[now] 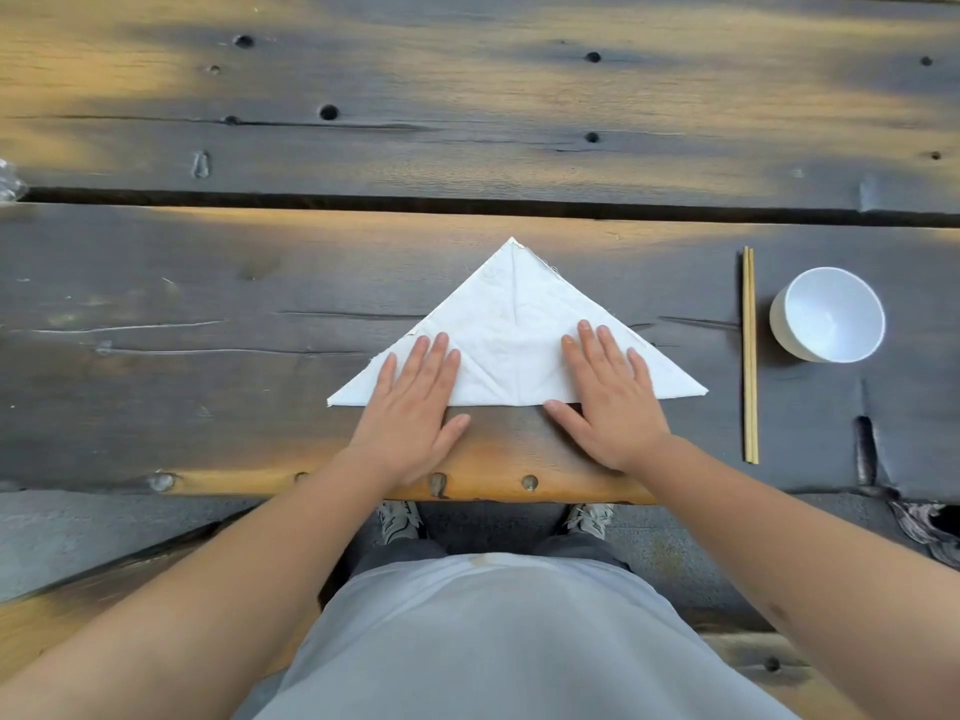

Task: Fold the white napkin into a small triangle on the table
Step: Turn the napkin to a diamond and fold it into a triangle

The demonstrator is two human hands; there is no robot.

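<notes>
The white napkin lies at the centre of the frame on the wooden table, already folded into a large triangle. Its long folded edge runs left to right along the lower side, nearest the person; its apex points toward the top of the frame. A crease line runs from the apex straight down to the middle of the long edge.

The left hand rests flat, fingers spread and extended, palm down on the lower-left part of the napkin, its heel on the bare wood below the long edge. The right hand mirrors it on the lower-right part, likewise flat and spread, pinching nothing. Both hands press; neither grasps cloth.

The relation that governs the coming move: the two sharp corners of the triangle lie outboard of the hands, one at centre-left of the frame beyond the left hand, one at centre-right beyond the right hand. Each corner is nearer its own-side hand. In my judgement, halving the triangle calls for carrying one corner across the central crease onto the other, along the long axis.

A pair of chopsticks lies just right of the napkin, running top to bottom, with a white bowl beyond; both are close to the right corner and could be brushed.
</notes>
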